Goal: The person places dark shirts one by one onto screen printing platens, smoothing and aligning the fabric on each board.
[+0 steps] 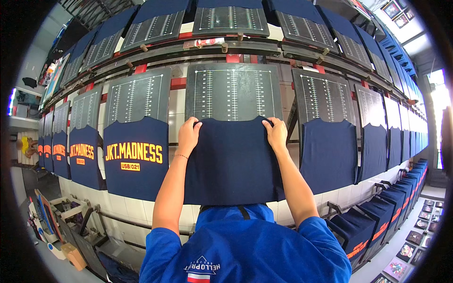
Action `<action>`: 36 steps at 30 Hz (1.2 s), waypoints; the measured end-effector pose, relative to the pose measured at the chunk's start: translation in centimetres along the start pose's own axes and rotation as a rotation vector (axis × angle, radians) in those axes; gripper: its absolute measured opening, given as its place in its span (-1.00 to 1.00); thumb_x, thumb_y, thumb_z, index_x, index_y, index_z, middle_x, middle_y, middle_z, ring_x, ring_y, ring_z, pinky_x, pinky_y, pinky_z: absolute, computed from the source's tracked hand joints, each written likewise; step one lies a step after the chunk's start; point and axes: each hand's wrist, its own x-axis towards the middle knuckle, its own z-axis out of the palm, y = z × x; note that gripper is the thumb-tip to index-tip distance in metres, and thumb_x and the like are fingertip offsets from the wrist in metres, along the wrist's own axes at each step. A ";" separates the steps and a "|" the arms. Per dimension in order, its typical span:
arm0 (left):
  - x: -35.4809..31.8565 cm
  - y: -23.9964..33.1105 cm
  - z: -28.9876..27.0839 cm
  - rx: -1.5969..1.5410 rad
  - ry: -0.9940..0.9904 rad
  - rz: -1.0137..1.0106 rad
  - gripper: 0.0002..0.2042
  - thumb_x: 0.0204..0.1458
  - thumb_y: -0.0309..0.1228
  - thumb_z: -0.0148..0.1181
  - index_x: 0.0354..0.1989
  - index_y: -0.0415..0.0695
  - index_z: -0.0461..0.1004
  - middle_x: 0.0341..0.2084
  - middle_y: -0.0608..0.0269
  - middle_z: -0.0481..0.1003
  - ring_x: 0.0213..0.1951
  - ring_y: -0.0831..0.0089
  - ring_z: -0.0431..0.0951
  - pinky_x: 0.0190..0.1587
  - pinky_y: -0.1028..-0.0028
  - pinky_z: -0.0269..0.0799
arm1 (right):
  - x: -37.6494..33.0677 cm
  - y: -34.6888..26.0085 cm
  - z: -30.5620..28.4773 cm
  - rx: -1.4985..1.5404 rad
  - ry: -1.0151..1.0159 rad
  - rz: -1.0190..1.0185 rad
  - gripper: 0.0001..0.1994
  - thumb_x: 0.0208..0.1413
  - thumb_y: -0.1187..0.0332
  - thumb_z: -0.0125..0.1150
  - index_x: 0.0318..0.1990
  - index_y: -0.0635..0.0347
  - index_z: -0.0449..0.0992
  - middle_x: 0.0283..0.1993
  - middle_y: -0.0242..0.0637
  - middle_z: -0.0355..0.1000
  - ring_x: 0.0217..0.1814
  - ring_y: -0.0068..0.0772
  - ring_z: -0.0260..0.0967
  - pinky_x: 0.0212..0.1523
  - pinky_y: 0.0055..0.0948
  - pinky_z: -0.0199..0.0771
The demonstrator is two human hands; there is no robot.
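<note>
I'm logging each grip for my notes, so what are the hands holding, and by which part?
Both hands, left hand and right hand, grip the plain navy shirt at its top edge, near the two upper corners, against the dark board.

Plain navy shirt [233,162] flat on gridded board [232,92]

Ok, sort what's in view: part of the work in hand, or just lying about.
In hand: left hand and right hand gripping the plain navy shirt on the ruled board.

Lying about: printed navy shirt; framed pictures on the floor.
</note>
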 end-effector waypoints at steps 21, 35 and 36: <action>-3.9 3.2 -4.1 0.656 0.112 0.109 -0.43 0.20 -0.27 0.12 0.28 -0.40 0.21 0.33 -0.25 0.17 0.38 -0.20 0.10 0.37 -0.10 0.02 | -3.3 5.1 -3.8 -0.569 0.268 0.002 -0.30 0.24 0.11 0.10 0.33 0.53 0.11 0.42 0.28 0.07 0.51 0.33 -0.07 0.45 0.20 -0.12; -17.7 -0.1 -10.4 0.379 -0.026 -0.156 -0.38 0.30 -0.16 -0.02 0.39 -0.35 0.09 0.43 -0.18 0.02 0.46 -0.15 -0.07 0.46 -0.01 -0.18 | -4.6 -3.1 2.9 -0.533 0.056 -0.041 -0.18 0.29 -0.14 -0.07 0.39 0.52 0.08 0.50 0.21 -0.04 0.58 0.19 -0.20 0.48 0.21 -0.25; -18.7 -1.5 -10.7 0.410 -0.011 -0.176 -0.37 0.29 -0.15 -0.01 0.39 -0.34 0.10 0.43 -0.21 0.02 0.46 -0.17 -0.06 0.45 -0.02 -0.19 | -5.2 -7.6 3.7 -0.518 -0.068 -0.077 -0.16 0.27 -0.16 -0.05 0.38 0.51 0.09 0.50 0.21 -0.03 0.57 0.17 -0.16 0.48 0.19 -0.22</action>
